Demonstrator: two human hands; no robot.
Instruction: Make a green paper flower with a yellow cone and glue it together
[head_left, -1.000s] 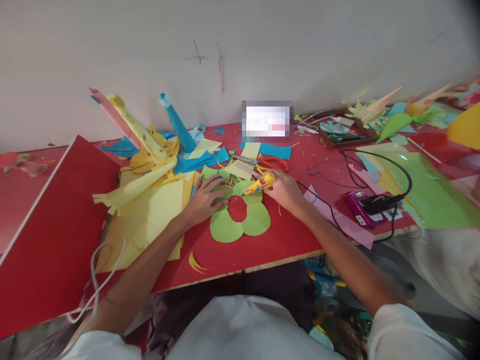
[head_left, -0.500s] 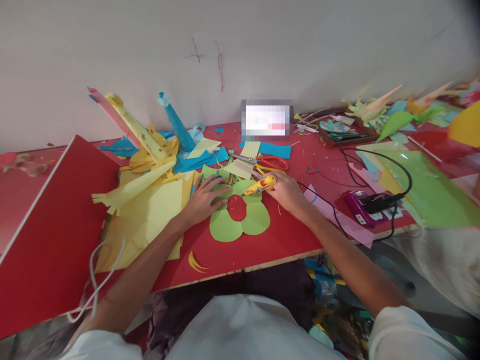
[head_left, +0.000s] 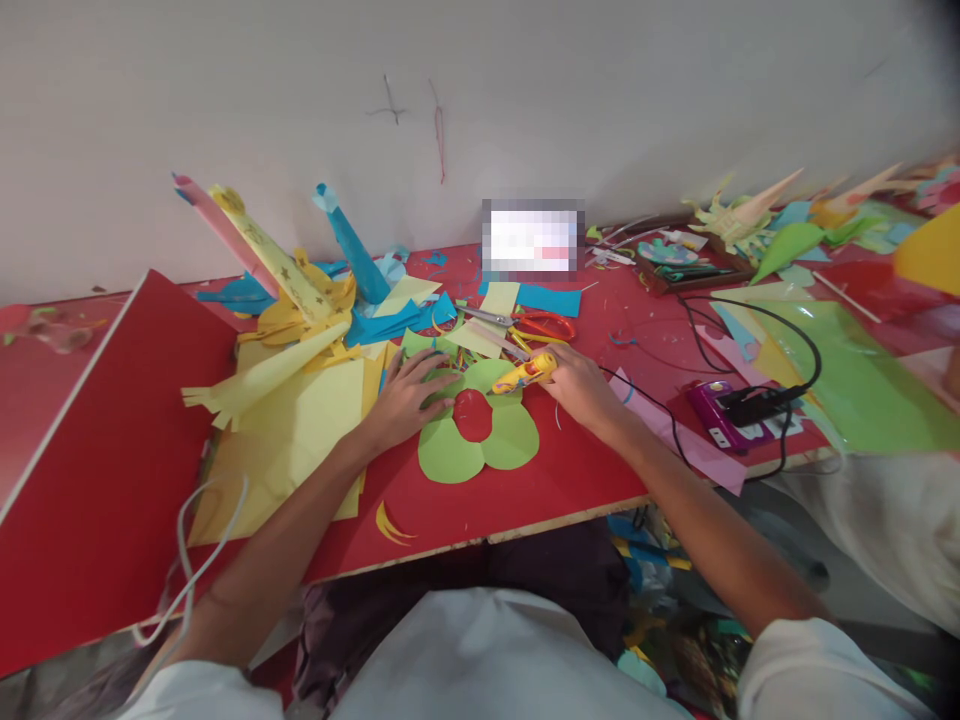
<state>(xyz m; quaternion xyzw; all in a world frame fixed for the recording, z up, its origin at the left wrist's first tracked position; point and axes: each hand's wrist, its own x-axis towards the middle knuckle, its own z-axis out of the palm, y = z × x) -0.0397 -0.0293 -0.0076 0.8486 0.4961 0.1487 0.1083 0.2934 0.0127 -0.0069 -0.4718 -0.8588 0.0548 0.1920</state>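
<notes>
A green paper flower shape (head_left: 451, 450) with a round hole in its middle lies flat on the red table (head_left: 525, 500). My left hand (head_left: 409, 398) rests with fingers spread on the flower's upper left petals. In my right hand (head_left: 574, 383) is a yellow glue gun (head_left: 525, 373), its tip pointing left and down over the petal at the right of the hole. Whether the tip touches the paper cannot be made out. Red-handled scissors (head_left: 546, 325) lie just behind the glue gun.
Paper cones, the blue one (head_left: 356, 250) among them, stand at the back left. Yellow sheets (head_left: 300, 440) lie by my left arm. A purple power strip (head_left: 724, 415) with black cables is at the right. A blurred screen (head_left: 532, 240) leans at the wall.
The glue gun and my right hand have shifted very slightly to the right. My left hand keeps its place on the flower.
</notes>
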